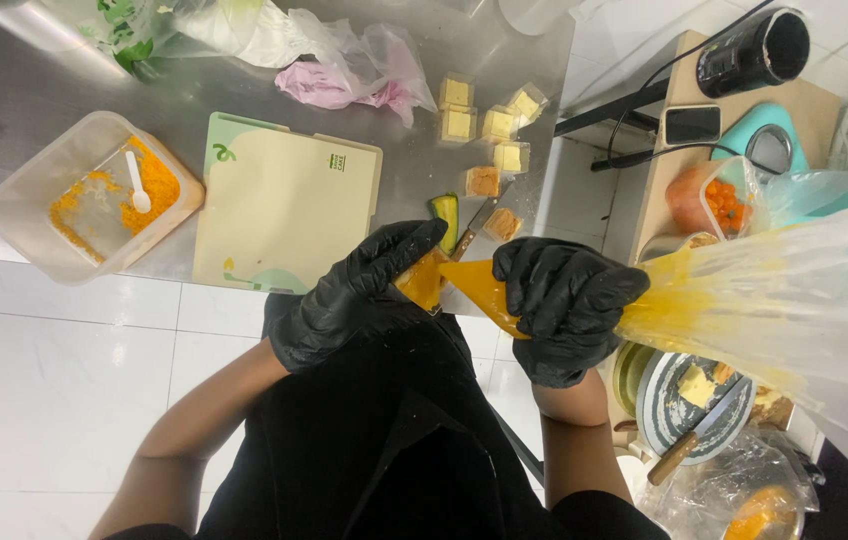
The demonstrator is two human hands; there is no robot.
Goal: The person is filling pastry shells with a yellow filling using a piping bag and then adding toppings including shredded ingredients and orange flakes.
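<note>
The piping bag (pixel 744 290) is already loaded with orange filling, and its tip sits at centre frame. The right hand (pixel 566 305) is clamped around its neck; the left hand (pixel 364 290) pinches the tip. Cube pastries (pixel 484 125) at 12 o'clock look unfilled. The clear bag is smeared orange inside.

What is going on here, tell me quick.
A person in black gloves is working a clear piping bag smeared with orange paste. The right hand grips the bag near its orange tip; the left hand pinches that tip's end. On the steel counter lie a cream cutting board, a plastic tub of orange crumbs with a white spoon, and small wrapped cubes.
</note>
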